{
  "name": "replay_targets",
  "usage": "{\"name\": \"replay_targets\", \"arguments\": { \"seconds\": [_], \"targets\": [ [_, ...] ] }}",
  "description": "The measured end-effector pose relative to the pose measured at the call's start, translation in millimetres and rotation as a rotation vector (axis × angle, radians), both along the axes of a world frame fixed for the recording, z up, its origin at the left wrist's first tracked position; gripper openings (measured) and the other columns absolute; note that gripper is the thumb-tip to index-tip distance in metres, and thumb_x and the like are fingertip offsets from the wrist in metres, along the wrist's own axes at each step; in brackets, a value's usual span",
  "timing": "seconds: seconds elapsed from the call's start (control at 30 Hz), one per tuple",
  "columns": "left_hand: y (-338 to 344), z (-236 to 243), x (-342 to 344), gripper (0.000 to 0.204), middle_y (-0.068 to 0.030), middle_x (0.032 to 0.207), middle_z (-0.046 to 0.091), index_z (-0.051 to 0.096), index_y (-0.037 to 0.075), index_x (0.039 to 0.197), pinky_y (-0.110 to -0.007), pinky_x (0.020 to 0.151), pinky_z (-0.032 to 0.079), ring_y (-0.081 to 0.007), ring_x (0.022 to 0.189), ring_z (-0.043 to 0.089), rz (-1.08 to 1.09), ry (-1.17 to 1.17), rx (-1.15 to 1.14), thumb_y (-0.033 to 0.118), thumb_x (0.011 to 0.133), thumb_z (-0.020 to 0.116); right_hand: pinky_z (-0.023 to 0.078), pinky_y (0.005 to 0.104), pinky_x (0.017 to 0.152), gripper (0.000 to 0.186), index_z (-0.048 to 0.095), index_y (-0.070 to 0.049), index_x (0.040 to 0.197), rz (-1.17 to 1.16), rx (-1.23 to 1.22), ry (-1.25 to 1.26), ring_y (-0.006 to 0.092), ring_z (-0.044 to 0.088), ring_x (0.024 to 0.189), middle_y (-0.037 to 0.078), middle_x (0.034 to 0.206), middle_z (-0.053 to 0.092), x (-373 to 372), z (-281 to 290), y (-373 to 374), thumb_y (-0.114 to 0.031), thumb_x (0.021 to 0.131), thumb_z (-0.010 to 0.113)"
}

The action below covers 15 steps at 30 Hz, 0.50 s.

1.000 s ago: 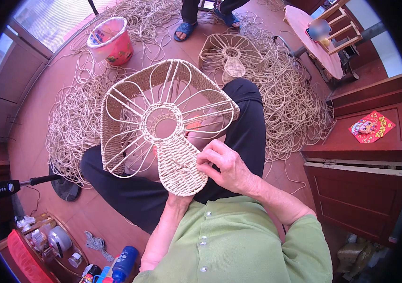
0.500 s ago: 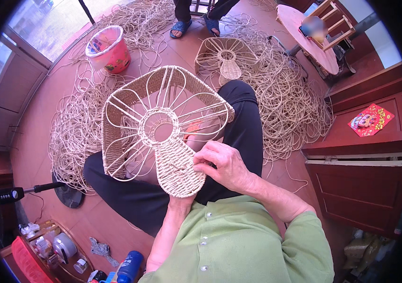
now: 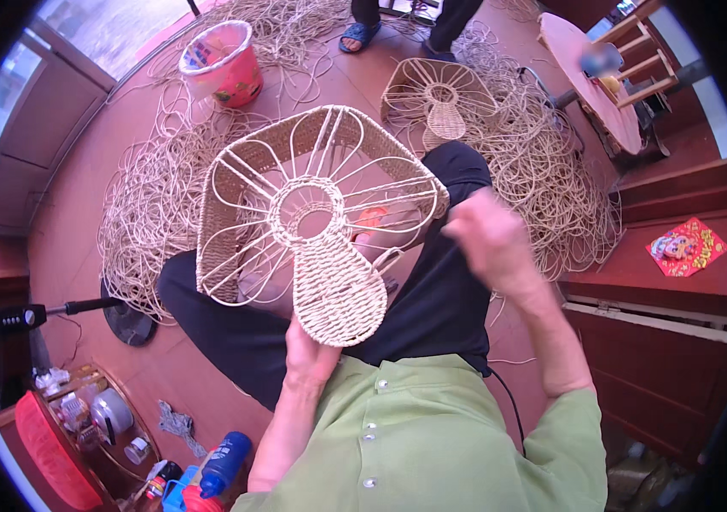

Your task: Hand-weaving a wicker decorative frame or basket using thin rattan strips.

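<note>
Since the earlier frames the right hand [image 3: 490, 235] has left the woven panel, where its fingers were working, and now sits raised to the right of the frame [image 3: 316, 209], clear of it. It is smeared by motion, so I cannot tell whether its fingers are apart or closed, nor whether a strand runs from it. The left hand [image 3: 308, 354] is largely hidden behind the frame's lower end; only the heel and wrist show, pressed against the underside of the woven panel [image 3: 336, 290], apparently clasping it, though the fingers cannot be seen. The left forearm rises from the green shirt [image 3: 432, 435] near the viewer, and the right forearm angles up and leftward from the right sleeve. The frame is held tilted over the lap, above the dark trousers [image 3: 432, 316], its open ribs fanning away toward the far side and its rim partly wrapped. A second frame [image 3: 440, 98] lies farther off on loose cord [image 3: 150, 196] spread across the floor. A pink bucket [image 3: 223, 64] stands far left. Another person's feet [image 3: 363, 32] are cut off at the far edge.
</note>
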<state>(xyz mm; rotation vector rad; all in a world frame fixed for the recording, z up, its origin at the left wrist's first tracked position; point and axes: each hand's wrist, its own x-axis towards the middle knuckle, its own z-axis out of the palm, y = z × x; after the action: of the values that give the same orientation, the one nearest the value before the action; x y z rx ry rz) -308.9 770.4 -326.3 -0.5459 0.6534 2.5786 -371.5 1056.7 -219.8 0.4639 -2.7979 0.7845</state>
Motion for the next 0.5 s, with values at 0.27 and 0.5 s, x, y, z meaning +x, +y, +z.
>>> {"name": "replay_targets", "arguments": {
  "seconds": [0.27, 0.5],
  "targets": [
    [-3, 39, 10, 0.057, -0.0131, 0.138, 0.054, 0.044, -0.002, 0.139, -0.041, 0.109, 0.039, -0.0235, 0.127, 0.052, 0.016, 0.049, -0.185, 0.040, 0.102, 0.047, 0.054, 0.0357, 0.073, 0.032, 0.059, -0.005, 0.110, 0.285, -0.059, 0.115, 0.0254, 0.065, 0.092, 0.010, 0.110, 0.061, 13, 5, -61, -0.002, 0.079, 0.066],
    [8, 42, 16, 0.039, -0.0133, 0.120, 0.065, 0.054, -0.006, 0.128, -0.034, 0.094, 0.051, -0.0202, 0.105, 0.065, 0.069, 0.046, -0.356, 0.021, 0.099, 0.055, 0.044, 0.0315, 0.062, 0.017, 0.062, -0.010, 0.092, 0.385, 0.138, 0.162, 0.0175, 0.057, 0.071, 0.001, 0.078, 0.054, 2, -26, -38, -0.014, 0.076, 0.063]
  ]
}}
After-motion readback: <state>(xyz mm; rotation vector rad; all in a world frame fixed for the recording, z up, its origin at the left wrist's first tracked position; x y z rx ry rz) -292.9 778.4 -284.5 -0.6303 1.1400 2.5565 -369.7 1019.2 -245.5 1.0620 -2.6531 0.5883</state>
